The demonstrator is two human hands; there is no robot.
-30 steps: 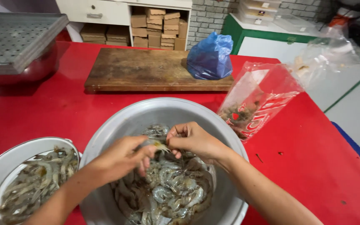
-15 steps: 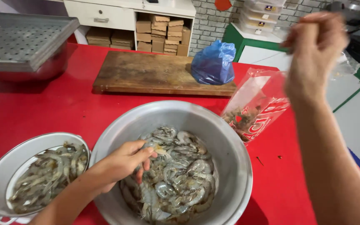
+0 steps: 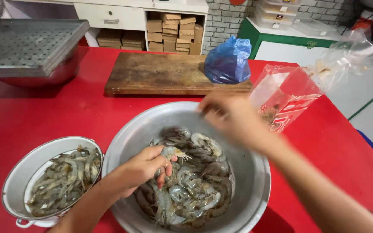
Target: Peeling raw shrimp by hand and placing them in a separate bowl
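Red table (image 3: 65, 116) fills the view, edge to edge. At twelve o'clock on it lies a worn wooden cutting board (image 3: 165, 73), and a knotted blue plastic bag (image 3: 229, 61) sits on the board's right end. At ten o'clock a perforated metal tray (image 3: 26, 43) rests on top of a steel basin.

Centre stage, at six o'clock, the big metal bowl (image 3: 255, 172), heaped with raw grey shrimp (image 3: 195, 190). Just beside it at eight o'clock, touching rims or very nearly, a smaller white enamel colander (image 3: 26, 172) with its own pile of shrimp inside. Over at two o'clock, a clear plastic bag with red print (image 3: 288, 97) stands open on the table, scraps showing in the bottom.

Now the hands. Left hand (image 3: 141, 168) comes in from seven o'clock, down inside the big bowl, fingers curled around a single shrimp (image 3: 172, 152), its head and whiskers poking out towards three o'clock, held just above the heap. Right hand (image 3: 234, 118) is at one o'clock over the bowl's far rim, between the heap and the printed bag, blurred with motion; fingers look drawn together, but whether it grips anything, I cannot tell.
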